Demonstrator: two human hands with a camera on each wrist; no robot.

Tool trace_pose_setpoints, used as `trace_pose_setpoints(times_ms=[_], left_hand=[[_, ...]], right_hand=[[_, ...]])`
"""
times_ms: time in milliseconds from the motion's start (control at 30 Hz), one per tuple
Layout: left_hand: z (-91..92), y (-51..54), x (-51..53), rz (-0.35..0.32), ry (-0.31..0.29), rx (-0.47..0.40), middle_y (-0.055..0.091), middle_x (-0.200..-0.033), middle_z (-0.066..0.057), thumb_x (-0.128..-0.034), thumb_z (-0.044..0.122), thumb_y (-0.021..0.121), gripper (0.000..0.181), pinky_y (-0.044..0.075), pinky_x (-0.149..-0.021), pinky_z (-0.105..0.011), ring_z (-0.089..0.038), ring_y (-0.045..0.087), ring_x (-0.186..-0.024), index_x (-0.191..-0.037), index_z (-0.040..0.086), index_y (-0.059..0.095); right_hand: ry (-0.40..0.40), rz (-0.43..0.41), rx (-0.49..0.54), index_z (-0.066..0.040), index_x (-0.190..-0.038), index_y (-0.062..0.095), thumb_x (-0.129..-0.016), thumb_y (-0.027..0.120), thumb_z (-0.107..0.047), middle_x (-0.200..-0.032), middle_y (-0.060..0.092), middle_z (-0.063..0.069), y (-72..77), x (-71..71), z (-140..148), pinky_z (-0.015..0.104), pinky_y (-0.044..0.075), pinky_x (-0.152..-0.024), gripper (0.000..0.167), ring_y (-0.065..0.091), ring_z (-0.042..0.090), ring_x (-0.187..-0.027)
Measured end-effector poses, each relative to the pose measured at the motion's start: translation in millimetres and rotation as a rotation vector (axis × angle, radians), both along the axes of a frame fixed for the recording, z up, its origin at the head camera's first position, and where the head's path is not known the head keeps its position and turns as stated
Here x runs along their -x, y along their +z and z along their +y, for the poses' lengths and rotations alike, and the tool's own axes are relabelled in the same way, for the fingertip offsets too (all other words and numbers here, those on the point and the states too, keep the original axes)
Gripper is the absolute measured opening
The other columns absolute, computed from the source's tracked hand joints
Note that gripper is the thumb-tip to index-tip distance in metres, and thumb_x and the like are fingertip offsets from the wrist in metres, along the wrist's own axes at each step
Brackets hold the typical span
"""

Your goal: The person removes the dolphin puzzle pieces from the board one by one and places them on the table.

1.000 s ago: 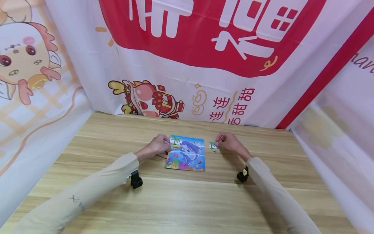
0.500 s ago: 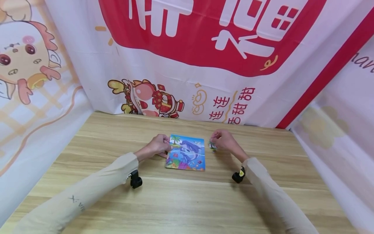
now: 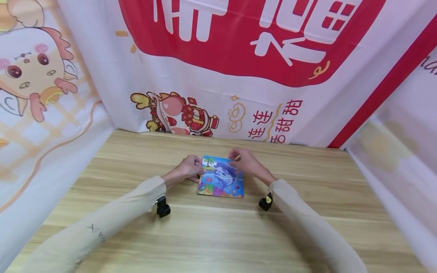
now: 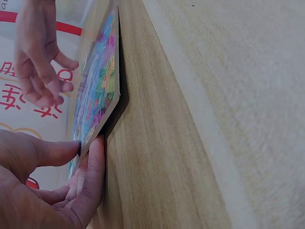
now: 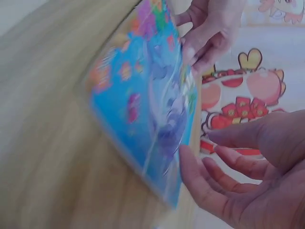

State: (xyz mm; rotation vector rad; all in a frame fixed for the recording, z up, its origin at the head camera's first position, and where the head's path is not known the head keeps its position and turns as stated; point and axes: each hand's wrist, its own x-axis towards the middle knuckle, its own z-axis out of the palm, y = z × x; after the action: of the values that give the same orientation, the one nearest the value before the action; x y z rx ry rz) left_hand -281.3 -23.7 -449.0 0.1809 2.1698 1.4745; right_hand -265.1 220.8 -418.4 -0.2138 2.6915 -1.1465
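A square board (image 3: 220, 184) printed with a dolphin, a palm tree and coral lies on the wooden table. My left hand (image 3: 187, 168) pinches its left edge, thumb on top and fingers underneath, as the left wrist view shows on the board (image 4: 97, 78). Over the board's upper right corner is my right hand (image 3: 246, 163). Both wrist views show the right hand (image 5: 257, 167) with parted, slightly bent fingers and nothing between them, the index fingertip close to the board's edge (image 5: 143, 164). Whether it touches is unclear. No small palm-tree piece can be made out.
The wooden table (image 3: 205, 235) reaches back to a white cloth (image 3: 112, 76) with red lettering and cartoon figures. Cloth walls also stand at left and right. A small black device (image 3: 163, 207) hangs at the left wrist, another (image 3: 265, 203) at the right.
My right hand has moved left, from the small palm-tree piece beside the board to the board's upper right corner. My left hand keeps its hold. The head view has shifted slightly.
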Motion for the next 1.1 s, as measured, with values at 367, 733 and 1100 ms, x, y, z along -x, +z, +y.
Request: trace_pose_setpoints(times_ms=[367, 733, 1100], left_hand=[[-0.7, -9.4, -5.3, -0.024, 0.004, -0.005, 0.051, -0.090, -0.004, -0.0945, -0.003, 0.068, 0.033, 0.066, -0.061, -0.028, -0.016, 0.061, -0.073, -0.124, -0.008, 0.053], [-1.6, -5.4, -4.7, -0.002, 0.018, 0.000, 0.054, -0.096, -0.005, -0.0933, -0.002, 0.070, 0.037, 0.066, -0.063, -0.027, -0.017, 0.063, -0.080, -0.126, -0.008, 0.054], [-2.2, -2.8, -2.1, 0.012, 0.019, -0.002, 0.054, -0.101, -0.007, -0.0936, -0.001, 0.071, 0.039, 0.065, -0.062, -0.026, -0.016, 0.064, -0.081, -0.127, -0.008, 0.053]], right_hand=[[0.039, -0.003, -0.213, -0.003, -0.120, 0.053, -0.090, 0.083, -0.010, -0.127, 0.050, 0.020, -13.5, -2.7, -28, 0.050, 0.052, -0.107, 0.044, 0.053, 0.034, -0.119], [0.055, -0.015, -0.212, -0.002, -0.120, 0.059, -0.087, 0.086, -0.011, -0.127, 0.050, 0.020, -12.0, 3.3, -28, 0.051, 0.052, -0.107, 0.044, 0.052, 0.035, -0.119], [0.075, 0.035, -0.157, 0.003, -0.113, 0.057, -0.085, 0.087, -0.009, -0.117, 0.053, 0.019, -12.3, 8.9, -26, 0.047, 0.050, -0.101, 0.043, 0.052, 0.031, -0.108]])
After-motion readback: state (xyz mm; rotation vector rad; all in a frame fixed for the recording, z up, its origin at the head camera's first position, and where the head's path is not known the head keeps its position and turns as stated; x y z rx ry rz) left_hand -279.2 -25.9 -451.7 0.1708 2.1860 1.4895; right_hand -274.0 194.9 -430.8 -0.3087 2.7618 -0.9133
